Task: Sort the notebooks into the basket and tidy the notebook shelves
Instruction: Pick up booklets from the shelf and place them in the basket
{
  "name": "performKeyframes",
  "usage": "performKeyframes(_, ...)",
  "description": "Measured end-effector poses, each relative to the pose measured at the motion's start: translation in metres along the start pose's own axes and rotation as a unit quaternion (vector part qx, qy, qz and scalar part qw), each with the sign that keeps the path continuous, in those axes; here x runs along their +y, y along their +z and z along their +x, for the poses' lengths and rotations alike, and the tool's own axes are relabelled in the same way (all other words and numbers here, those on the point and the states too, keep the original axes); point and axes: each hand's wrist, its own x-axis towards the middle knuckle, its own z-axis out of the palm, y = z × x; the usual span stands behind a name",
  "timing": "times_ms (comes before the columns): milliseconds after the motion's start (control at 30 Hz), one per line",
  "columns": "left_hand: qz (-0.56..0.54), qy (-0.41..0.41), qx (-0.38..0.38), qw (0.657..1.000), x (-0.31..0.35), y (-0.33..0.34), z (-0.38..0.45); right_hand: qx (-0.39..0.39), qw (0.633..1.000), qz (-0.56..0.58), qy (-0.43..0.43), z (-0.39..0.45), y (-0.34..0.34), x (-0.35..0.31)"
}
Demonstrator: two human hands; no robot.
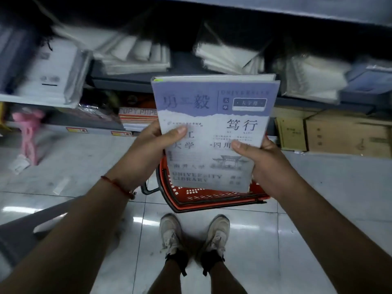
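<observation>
A stack of notebooks with a purple and white cover hangs in front of me, above a red basket on the floor. My left hand grips its lower left edge, thumb on the cover. At the lower right edge my right hand grips it the same way. Most of the basket is hidden behind the notebooks. Behind them the grey shelf carries blurred piles of wrapped white notebooks.
Cardboard boxes stand on the floor under the shelf at the right. A pink item and packs of paper lie low at the left. My two feet stand on the shiny tiles just before the basket.
</observation>
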Motion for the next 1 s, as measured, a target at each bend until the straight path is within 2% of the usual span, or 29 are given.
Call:
performKeyframes(100,0.047,-0.07,-0.037,0.996,0.02,0.007,-0.039,0.014,0.999,0.051,-0.001,-0.04,0.016,-0.043)
performKeyframes(200,0.02,-0.081,-0.022,0.996,0.053,0.021,-0.073,0.014,0.997,0.08,0.001,-0.076,0.03,-0.089)
performKeyframes(367,-0.031,-0.028,0.032,0.999,0.132,0.046,-0.116,0.013,0.995,0.1,-0.029,-0.131,0.054,-0.167)
performKeyframes(600,-0.017,0.072,0.035,0.997,0.25,0.057,-0.158,0.001,0.985,0.103,-0.141,-0.201,0.089,-0.262)
performKeyframes(833,-0.015,0.167,0.041,0.985,0.346,0.066,-0.196,0.001,0.963,0.061,-0.262,-0.26,0.118,-0.341)
performKeyframes(1000,-0.061,0.194,0.038,0.978,0.392,0.075,-0.222,-0.028,0.944,-0.022,-0.329,-0.29,0.13,-0.371)
